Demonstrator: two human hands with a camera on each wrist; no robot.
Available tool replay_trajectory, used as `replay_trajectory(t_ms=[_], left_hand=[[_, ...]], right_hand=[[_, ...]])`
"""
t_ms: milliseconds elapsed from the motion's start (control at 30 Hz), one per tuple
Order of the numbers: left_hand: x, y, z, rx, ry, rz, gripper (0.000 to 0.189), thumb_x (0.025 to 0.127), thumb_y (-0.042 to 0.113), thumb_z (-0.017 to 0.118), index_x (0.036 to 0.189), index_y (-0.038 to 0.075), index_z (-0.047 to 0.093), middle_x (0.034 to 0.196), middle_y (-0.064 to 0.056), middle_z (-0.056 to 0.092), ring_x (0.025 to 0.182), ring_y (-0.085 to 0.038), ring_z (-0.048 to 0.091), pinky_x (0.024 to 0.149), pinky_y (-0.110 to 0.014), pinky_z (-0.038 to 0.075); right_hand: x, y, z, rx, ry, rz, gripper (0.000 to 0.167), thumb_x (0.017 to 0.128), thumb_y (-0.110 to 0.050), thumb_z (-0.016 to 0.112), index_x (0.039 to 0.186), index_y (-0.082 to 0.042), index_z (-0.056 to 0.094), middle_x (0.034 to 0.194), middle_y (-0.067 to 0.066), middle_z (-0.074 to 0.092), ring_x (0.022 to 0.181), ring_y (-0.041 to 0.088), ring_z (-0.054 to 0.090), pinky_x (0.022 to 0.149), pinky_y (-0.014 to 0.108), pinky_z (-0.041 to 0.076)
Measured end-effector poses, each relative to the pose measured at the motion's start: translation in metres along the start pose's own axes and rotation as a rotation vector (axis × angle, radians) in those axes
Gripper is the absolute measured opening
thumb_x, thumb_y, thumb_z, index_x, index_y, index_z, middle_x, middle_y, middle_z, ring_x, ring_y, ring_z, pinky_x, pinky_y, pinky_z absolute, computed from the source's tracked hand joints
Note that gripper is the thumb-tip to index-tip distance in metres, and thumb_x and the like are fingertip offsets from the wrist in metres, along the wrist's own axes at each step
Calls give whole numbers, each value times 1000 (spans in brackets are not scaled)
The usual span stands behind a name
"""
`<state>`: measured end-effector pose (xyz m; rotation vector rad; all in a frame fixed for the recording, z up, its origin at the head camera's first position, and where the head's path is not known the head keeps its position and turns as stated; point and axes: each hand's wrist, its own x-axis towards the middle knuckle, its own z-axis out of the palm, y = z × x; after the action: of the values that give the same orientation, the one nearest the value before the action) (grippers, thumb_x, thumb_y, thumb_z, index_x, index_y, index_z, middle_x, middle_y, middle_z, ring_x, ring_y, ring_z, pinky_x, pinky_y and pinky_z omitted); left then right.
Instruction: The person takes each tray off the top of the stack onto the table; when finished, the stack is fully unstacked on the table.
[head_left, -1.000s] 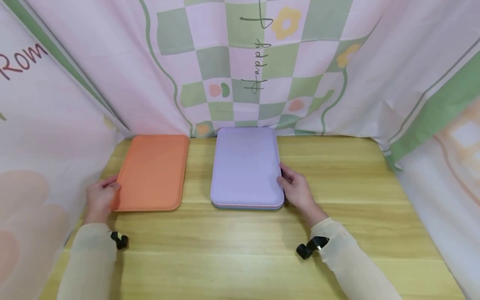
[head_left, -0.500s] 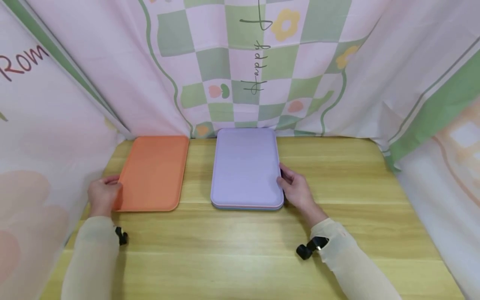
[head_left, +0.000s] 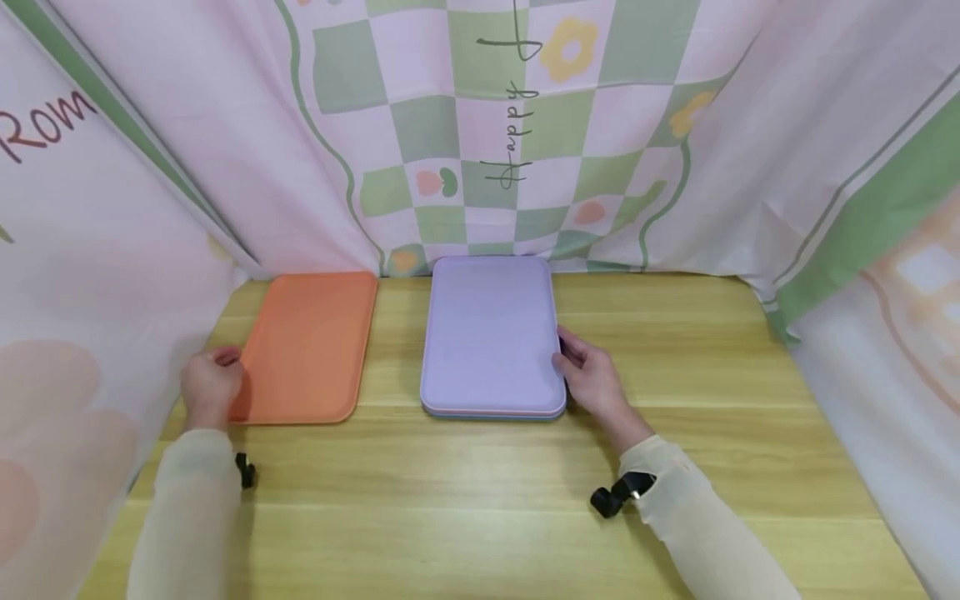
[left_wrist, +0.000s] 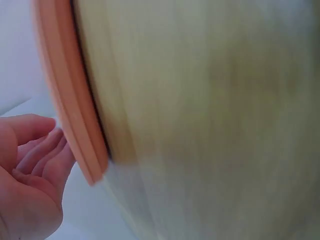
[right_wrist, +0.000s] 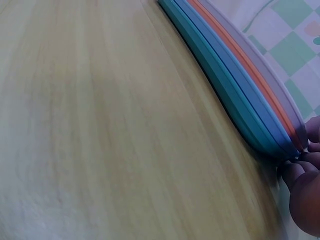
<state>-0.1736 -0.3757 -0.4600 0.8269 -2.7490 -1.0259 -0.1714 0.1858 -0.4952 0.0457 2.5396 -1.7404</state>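
A flat orange tray (head_left: 311, 350) lies on the left of the table. My left hand (head_left: 212, 387) is at its left edge. In the left wrist view, loosely bent fingers (left_wrist: 60, 157) touch the tray's rim, while the thumb tip looks just apart from it. Right of it sits a stack of trays with a purple tray (head_left: 491, 333) on top. The right wrist view shows orange, blue and teal rims (right_wrist: 220, 75) beneath. My right hand (head_left: 596, 383) grips the stack's right edge, thumb at the top rim, other fingers lower down and partly hidden.
Both trays' far edges lie close to a patterned curtain (head_left: 487, 142) behind the wooden table (head_left: 480, 508). More curtain (head_left: 97, 275) hangs along the left side and another panel (head_left: 885, 333) on the right. A black camera mount (head_left: 615, 500) is strapped to the right wrist.
My left hand has shifted slightly right and away from me, its wrist turning inward along the orange tray's edge. The right hand keeps its hold, and the trays stay practically still.
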Motion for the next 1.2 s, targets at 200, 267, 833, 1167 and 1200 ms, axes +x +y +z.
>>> replay_trajectory(t_ms=[200,267,833,1167,1200], left_hand=[[-4,14,3,-204,3,-71,51,106,24,60,154,7,61,153,-16,64,133,-22,67,104,-23,57],[-7,19,5,-246,-3,-52,50,106,27,62,153,8,62,152,-14,65,120,-9,70,92,-11,54],[-43,71,43,-523,-220,202,48,109,19,64,150,-5,60,154,-26,59,96,21,62,89,-5,54],[-64,96,70,-557,-387,283,48,110,17,62,150,-10,57,153,-30,59,110,12,65,94,-6,53],[-66,98,73,-555,-394,286,48,110,16,62,150,-10,57,153,-29,59,111,11,65,94,-5,52]], right_hand=[[1,0,1,9,1,0,54,110,-6,59,161,0,46,161,27,49,150,38,52,116,38,48],[0,0,1,11,1,3,54,109,-6,59,161,0,46,161,27,49,150,38,52,116,38,48],[-2,-4,0,-2,-3,21,54,110,-7,59,161,-1,47,162,27,49,150,38,52,116,40,48],[-1,-3,2,21,22,-11,53,108,-5,60,159,3,48,158,32,51,147,44,53,114,38,52],[-1,-4,2,23,18,-8,53,108,-5,60,159,2,48,158,31,51,148,44,53,114,38,51]])
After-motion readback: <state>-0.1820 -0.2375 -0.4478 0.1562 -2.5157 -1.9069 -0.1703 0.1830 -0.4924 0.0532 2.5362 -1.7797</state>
